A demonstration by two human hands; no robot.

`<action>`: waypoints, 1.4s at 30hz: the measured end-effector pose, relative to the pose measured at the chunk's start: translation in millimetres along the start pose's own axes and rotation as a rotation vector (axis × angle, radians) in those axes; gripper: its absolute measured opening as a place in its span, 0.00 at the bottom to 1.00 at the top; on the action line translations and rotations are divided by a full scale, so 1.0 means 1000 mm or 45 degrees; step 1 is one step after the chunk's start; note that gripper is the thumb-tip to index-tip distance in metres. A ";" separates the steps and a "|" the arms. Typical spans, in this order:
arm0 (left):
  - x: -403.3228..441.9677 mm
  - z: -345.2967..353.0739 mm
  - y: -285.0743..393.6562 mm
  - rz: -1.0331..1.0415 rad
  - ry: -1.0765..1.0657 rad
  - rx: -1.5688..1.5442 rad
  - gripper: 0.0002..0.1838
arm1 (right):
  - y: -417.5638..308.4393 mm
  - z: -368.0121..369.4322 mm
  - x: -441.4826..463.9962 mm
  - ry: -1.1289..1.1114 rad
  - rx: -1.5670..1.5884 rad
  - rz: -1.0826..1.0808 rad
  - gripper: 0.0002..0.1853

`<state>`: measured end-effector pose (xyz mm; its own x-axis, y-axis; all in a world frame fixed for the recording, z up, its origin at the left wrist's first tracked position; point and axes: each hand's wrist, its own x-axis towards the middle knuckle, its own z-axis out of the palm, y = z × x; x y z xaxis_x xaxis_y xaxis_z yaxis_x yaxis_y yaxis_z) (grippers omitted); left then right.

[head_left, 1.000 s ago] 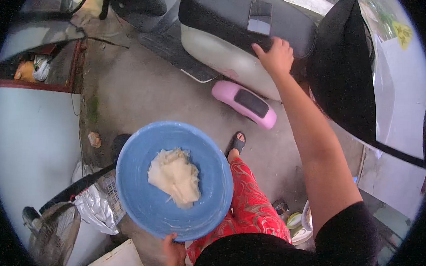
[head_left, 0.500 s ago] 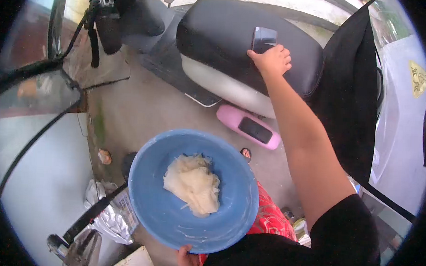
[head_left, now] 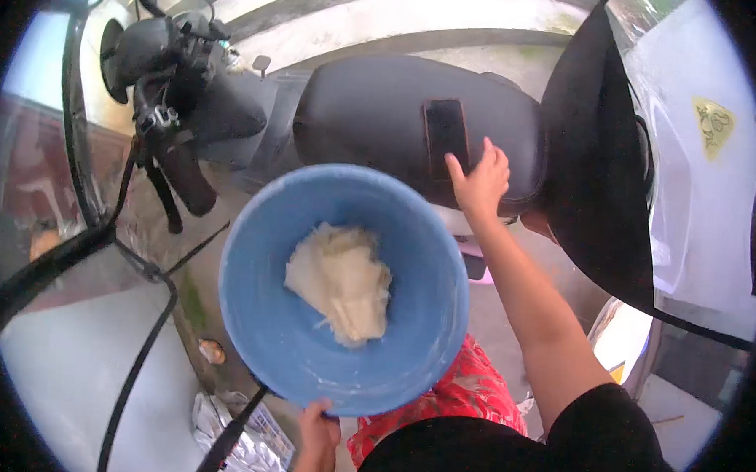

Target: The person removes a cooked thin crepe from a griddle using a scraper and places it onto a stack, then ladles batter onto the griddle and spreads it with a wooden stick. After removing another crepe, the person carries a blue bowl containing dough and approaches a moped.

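Note:
A blue plastic basin [head_left: 250, 256] is held at its near rim by my left hand [head_left: 319, 427], fingers partly hidden beneath it. Inside the basin lies a crumpled, pale, translucent white mass [head_left: 342, 285], its kind unclear. Beyond it, a smartphone [head_left: 446, 131] with a dark screen lies flat on the black scooter seat [head_left: 358, 109]. My right hand [head_left: 484, 183] is open at the phone's near right corner, thumb and fingers apart. The thumb overlaps the phone's lower end in view; whether it touches is unclear.
The scooter's handlebars [head_left: 160, 117] stand at the upper left. A black cover [head_left: 597, 153] hangs at the seat's right end. Black bars [head_left: 52, 264] cross the left side. A silver foil bag [head_left: 234, 441] lies at the lower left. A pink part [head_left: 480, 270] shows under the seat.
My right hand has loosened from around the phone's near end and its fingers have spread. The phone's screen now looks dark. The basin appears closer to the seat as the view has shifted.

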<state>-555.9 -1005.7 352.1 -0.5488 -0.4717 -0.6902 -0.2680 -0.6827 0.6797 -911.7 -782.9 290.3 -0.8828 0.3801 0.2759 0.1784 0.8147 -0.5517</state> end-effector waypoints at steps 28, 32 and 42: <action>0.165 0.219 0.043 0.068 -0.582 0.241 0.36 | 0.222 -0.144 -0.337 -0.905 0.406 0.708 0.13; 0.145 0.141 -0.055 -0.045 -0.662 0.722 0.27 | 0.260 -0.150 -0.371 -0.914 0.349 0.700 0.15; -0.007 0.006 -0.243 -0.258 -1.161 2.034 0.33 | 0.334 -0.284 -0.547 -0.702 0.318 1.080 0.15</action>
<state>-491.9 -833.1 192.8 -0.4758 0.3212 -0.8188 -0.4805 0.6848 0.5479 -246.1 -594.2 179.0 -0.5966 0.4815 -0.6420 0.7937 0.2357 -0.5608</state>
